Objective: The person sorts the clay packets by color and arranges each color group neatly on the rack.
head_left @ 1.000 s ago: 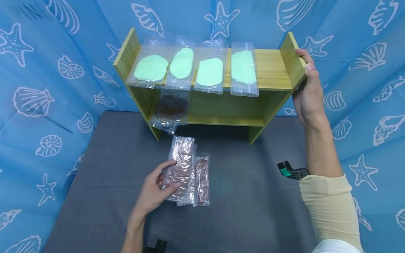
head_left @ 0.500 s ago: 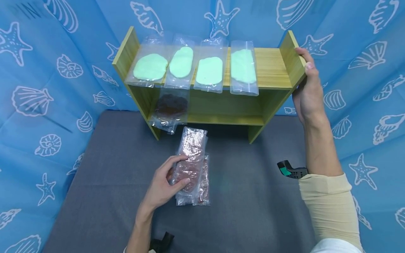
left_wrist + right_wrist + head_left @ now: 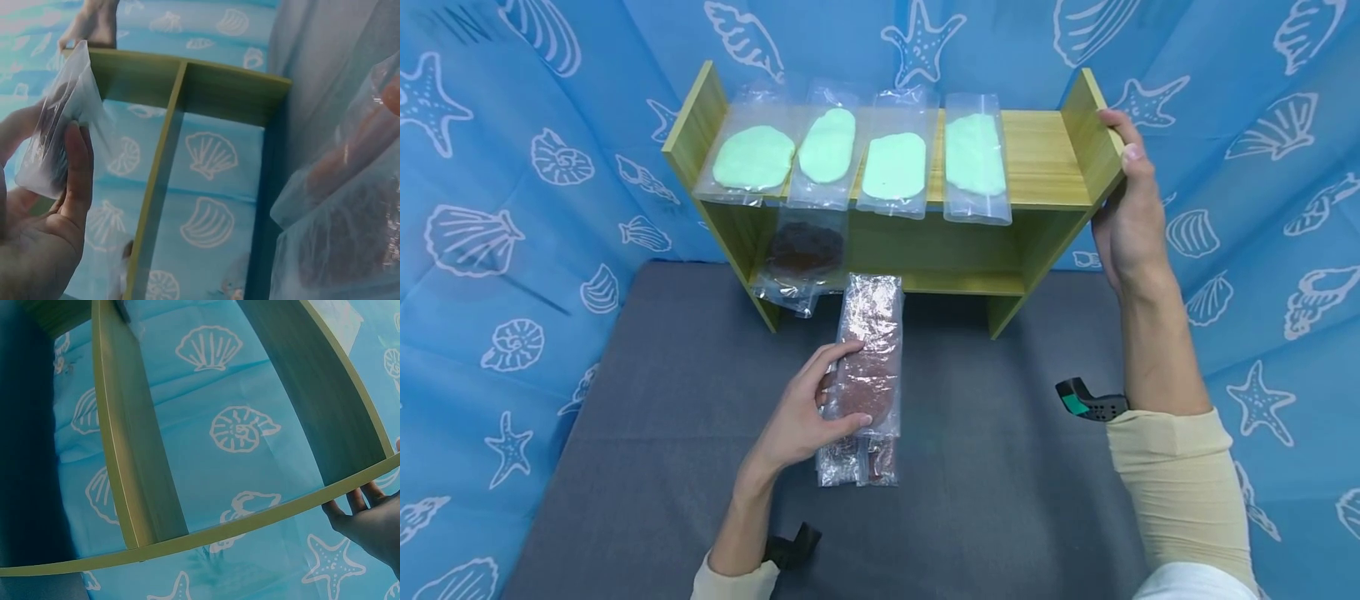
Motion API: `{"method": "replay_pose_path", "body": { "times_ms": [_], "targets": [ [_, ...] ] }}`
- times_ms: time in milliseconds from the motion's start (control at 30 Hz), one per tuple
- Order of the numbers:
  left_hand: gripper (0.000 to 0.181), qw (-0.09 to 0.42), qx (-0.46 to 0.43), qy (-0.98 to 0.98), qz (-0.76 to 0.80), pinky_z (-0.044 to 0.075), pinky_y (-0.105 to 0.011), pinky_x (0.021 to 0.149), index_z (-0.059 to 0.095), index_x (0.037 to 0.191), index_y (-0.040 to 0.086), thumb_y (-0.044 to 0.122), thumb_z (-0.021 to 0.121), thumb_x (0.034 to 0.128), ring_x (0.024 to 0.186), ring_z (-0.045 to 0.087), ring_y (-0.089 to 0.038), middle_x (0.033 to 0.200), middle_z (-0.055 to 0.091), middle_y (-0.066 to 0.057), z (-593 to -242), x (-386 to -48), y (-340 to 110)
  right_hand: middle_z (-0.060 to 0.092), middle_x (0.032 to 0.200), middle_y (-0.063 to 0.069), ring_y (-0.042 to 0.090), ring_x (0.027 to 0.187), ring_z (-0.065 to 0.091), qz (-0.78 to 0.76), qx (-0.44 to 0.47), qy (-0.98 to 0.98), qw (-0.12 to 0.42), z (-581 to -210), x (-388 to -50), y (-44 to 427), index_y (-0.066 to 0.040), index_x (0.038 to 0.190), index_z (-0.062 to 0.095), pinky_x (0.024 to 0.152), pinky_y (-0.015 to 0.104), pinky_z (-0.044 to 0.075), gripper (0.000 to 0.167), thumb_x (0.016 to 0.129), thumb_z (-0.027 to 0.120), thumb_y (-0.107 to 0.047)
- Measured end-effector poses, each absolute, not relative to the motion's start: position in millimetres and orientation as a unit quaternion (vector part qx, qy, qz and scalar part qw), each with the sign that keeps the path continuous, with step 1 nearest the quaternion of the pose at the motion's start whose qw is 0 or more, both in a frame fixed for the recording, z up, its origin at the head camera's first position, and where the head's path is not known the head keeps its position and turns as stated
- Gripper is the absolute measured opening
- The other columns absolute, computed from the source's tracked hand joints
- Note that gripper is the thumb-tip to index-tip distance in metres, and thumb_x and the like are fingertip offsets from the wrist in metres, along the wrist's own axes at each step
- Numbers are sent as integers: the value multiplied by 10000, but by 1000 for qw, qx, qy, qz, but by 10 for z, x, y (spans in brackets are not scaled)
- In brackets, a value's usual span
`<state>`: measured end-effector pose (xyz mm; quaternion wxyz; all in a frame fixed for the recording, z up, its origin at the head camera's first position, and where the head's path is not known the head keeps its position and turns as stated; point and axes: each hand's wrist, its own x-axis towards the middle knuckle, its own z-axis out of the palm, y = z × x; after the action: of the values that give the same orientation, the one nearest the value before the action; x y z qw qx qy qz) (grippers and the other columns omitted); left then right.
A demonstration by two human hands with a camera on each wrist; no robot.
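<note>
My left hand pinches a clear plastic bag with a flat reddish-brown piece inside, held above two similar bags on the table. In the left wrist view, thumb and fingers press the bag from both sides. My right hand grips the right side panel of a two-tier wooden shelf, its fingers touching the panel edge in the right wrist view. Several bags with pale green flat pieces, such as the bag, lie on the upper tier. A dark brown bagged piece sits at the lower tier's left.
A grey cloth covers the table under the shelf. Blue curtains with white shell and starfish prints stand behind and at both sides. The green bags and the dark brown bag jut over the tiers' front edges.
My left hand has carried the bag rightward and toward the shelf, leaving more of the lower ends of the bags beneath in view. My right hand keeps its place on the side panel.
</note>
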<state>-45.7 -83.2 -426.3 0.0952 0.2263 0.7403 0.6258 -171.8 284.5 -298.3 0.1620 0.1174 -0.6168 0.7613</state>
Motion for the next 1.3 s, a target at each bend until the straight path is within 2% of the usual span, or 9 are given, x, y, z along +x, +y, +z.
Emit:
{"method": "replay_pose_path", "body": {
  "times_ms": [167,400,600,667,767,867,1000,1167,1300],
  "targets": [
    [794,84,243,736,626,576,-373,792,412,1467,34,-71,798,780,1051,581,-297,1357,439,-141,-4076,-518,-750,353,1361,149,266,1129,379,764,117,-615,158,-2980,-1725,2836,-188,1409,516,900,388,338,442,1016,368,-325],
    [873,111,255,728,627,565,-357,825,375,1500,62,-58,824,761,1074,569,-285,1382,405,-140,-4040,-618,-660,353,1360,148,263,1119,381,762,112,-617,163,-2988,-1705,2853,-182,1409,514,880,367,356,440,1023,350,-316],
    [853,92,276,731,617,565,-353,814,364,1489,6,-77,807,765,1080,556,-313,1388,392,-185,-3989,-692,-610,345,1367,149,265,1129,376,760,118,-618,161,-2994,-1699,2855,-176,1419,501,902,391,335,445,1026,354,-324],
    [845,76,282,736,611,554,-303,769,366,1482,-14,-80,805,763,1026,558,-293,1383,399,-200,-3959,-730,-599,345,1364,152,269,1129,376,760,121,-617,162,-2992,-1704,2852,-176,1420,500,904,394,333,446,1025,360,-328],
    [845,49,288,746,599,453,-219,606,373,1477,-30,-69,815,758,793,519,-234,1401,410,-212,-3965,-816,-591,342,1365,150,272,1135,373,759,123,-618,163,-2985,-1713,2849,-175,1417,503,909,401,326,446,1022,361,-327],
    [862,30,282,756,590,316,-221,497,377,1501,33,-18,831,769,586,363,-163,1443,411,-162,-4073,-951,-587,338,1372,143,270,1146,369,757,121,-620,164,-2977,-1718,2847,-177,1415,503,920,405,314,446,1022,351,-323],
    [882,20,267,766,584,304,-219,452,375,1528,179,82,849,790,517,254,-98,1445,421,-64,-4215,-1150,-569,342,1372,143,269,1145,373,756,117,-622,166,-2970,-1720,2848,-180,1410,506,922,405,311,446,1022,338,-322],
    [875,15,248,779,576,328,-248,455,385,1522,263,185,862,792,523,273,-126,1426,434,-43,-4220,-1340,-511,347,1367,147,271,1133,378,758,119,-620,165,-2977,-1721,2846,-175,1406,509,910,400,324,446,1020,339,-319],
    [891,5,227,806,547,364,-267,498,398,1515,262,250,883,768,551,306,-139,1392,473,-52,-4230,-1479,-449,350,1371,147,271,1135,382,760,119,-618,164,-2977,-1722,2839,-177,1406,510,911,397,331,444,1020,346,-322]
  ]
}}
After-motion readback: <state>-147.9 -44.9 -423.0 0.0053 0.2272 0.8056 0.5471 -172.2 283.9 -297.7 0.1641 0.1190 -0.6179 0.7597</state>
